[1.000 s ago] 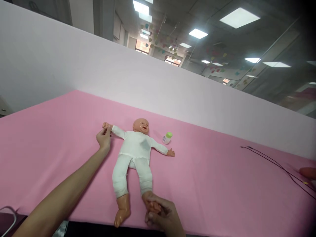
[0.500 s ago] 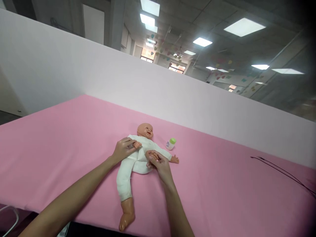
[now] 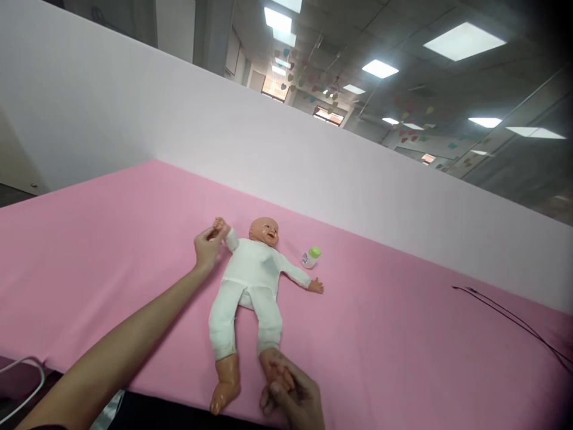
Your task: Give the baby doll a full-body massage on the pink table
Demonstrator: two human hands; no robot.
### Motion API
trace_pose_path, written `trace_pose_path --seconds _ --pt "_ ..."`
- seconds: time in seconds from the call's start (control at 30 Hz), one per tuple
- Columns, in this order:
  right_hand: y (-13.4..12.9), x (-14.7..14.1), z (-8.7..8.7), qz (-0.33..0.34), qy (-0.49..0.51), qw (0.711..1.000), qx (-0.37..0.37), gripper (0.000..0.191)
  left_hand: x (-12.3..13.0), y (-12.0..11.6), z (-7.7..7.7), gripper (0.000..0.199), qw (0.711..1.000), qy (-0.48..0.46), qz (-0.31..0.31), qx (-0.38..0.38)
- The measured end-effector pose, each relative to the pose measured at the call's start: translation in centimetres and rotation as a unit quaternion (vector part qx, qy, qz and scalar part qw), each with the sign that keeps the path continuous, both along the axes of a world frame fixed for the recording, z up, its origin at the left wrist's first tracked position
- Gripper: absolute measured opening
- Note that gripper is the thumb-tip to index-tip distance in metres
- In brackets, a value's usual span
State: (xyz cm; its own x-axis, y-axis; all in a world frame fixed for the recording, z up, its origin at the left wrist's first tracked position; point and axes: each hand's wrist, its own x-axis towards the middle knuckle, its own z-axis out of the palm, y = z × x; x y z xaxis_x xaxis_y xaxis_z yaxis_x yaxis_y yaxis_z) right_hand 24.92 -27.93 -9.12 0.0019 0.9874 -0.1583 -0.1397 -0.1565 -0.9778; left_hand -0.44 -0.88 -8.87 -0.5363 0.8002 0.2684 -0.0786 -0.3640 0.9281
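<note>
Baby doll lies on its back in a white sleepsuit on a pink-covered table. At left, the person's left hand reaches out on a nearly straight arm, its fingers curled around the doll's raised hand. Below, the right hand wraps around the doll's foot. Just right of the doll's head stands a small white bottle with a green cap, its contents hidden; farther right lies a thin black cord.
</note>
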Motion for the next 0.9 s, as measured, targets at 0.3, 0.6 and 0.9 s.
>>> trace_pose_path --seconds 0.3,0.6,0.9 --pt "13.9 -1.5 7.7 0.005 -0.056 0.993 0.099 0.056 2.0 -2.4 -1.4 0.017 0.871 0.441 -0.093 0.197" --pt "7.4 0.3 5.4 0.027 -0.08 0.993 0.082 0.054 1.2 -1.0 -1.7 0.022 0.979 0.185 -0.047 0.071" --pt "0.3 0.7 0.4 0.043 -0.017 0.999 0.011 0.058 -1.3 0.9 -1.5 0.033 0.998 -0.01 0.048 -0.025"
